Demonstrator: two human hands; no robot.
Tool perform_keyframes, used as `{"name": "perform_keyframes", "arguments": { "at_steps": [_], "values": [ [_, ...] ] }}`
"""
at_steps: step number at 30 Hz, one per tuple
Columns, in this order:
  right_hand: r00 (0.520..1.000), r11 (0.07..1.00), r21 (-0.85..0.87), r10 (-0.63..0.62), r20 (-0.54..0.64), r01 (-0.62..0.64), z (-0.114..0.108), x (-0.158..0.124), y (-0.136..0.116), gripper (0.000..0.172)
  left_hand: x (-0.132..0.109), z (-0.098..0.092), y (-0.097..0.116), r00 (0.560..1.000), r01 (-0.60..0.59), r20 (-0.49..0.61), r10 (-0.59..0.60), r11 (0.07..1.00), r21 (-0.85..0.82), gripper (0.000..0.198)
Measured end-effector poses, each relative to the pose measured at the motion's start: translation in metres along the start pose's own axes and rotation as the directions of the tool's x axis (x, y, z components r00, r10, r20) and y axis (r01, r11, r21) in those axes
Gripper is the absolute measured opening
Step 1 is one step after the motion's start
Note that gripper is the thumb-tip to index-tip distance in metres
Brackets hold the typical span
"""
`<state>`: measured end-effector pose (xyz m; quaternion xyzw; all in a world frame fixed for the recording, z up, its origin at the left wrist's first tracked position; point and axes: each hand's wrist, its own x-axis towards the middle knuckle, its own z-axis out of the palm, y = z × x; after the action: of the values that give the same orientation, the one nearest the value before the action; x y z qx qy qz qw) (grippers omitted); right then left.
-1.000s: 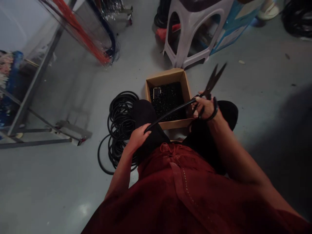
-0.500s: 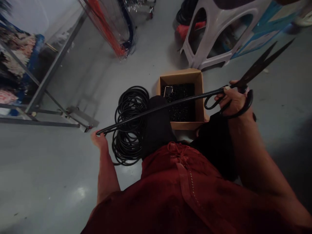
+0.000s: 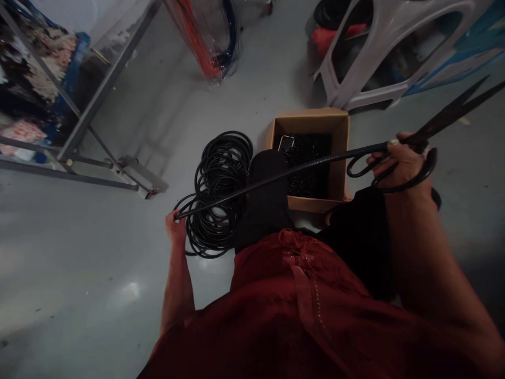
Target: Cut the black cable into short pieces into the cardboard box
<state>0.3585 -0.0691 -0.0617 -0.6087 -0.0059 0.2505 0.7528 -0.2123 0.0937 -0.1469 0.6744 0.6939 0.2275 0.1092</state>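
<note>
A long black tube (image 3: 272,181) stretches across my lap between both hands. My left hand (image 3: 175,226) is closed round its left part, above the floor. My right hand (image 3: 406,160) pinches the other end between thumb and finger and also holds large scissors (image 3: 450,117), blades parted and pointing up to the right, handles hanging round the fingers. Beneath the tube, at the left of my leg, lies a loose coil of black tubing (image 3: 221,179). A cardboard box (image 3: 341,152) between my legs holds many small black pieces and a phone-like rectangle (image 3: 286,142) with a light rim.
A pale plastic stool (image 3: 341,84) stands beyond the box, with a red and black bundle (image 3: 321,39) beside it. At the left is a metal frame rack (image 3: 84,123) with a small foot on the floor. Plastic-wrapped orange strands (image 3: 197,42) hang at the top.
The view has shifted, so most things sit further right. My left hand has come somewhat closer to my right, and the tube now bows slightly. Both hands keep their hold.
</note>
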Motion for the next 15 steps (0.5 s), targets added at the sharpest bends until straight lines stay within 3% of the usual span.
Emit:
{"name": "perform_keyframes", "arguments": {
  "at_steps": [6, 9, 12, 15],
  "values": [
    [1.0, 0.996, -0.086, 0.018, -0.015, -0.019, -0.016, 0.01, 0.01, 0.034, 0.007, 0.007, 0.008, 0.998, -0.046, -0.032, 0.046, 0.999, 0.005, 0.018],
    [0.999, 0.961, -0.274, 0.007, -0.054, -0.021, -0.021, 0.006, 0.018, 0.032, 0.018, 0.007, 0.019, 0.997, -0.075, 0.023, 0.076, 0.997, -0.009, 0.017],
    [0.996, 0.831, -0.552, -0.088, -0.022, 0.061, -0.029, 0.001, 0.028, 0.037, 0.024, 0.006, 0.03, 0.981, -0.176, 0.081, 0.178, 0.984, -0.028, 0.019],
    [0.981, 0.672, -0.718, -0.177, 0.085, 0.183, -0.036, -0.004, 0.034, 0.04, 0.023, 0.004, 0.039, 0.96, -0.26, 0.096, 0.263, 0.965, -0.048, 0.021]
  ]
}}
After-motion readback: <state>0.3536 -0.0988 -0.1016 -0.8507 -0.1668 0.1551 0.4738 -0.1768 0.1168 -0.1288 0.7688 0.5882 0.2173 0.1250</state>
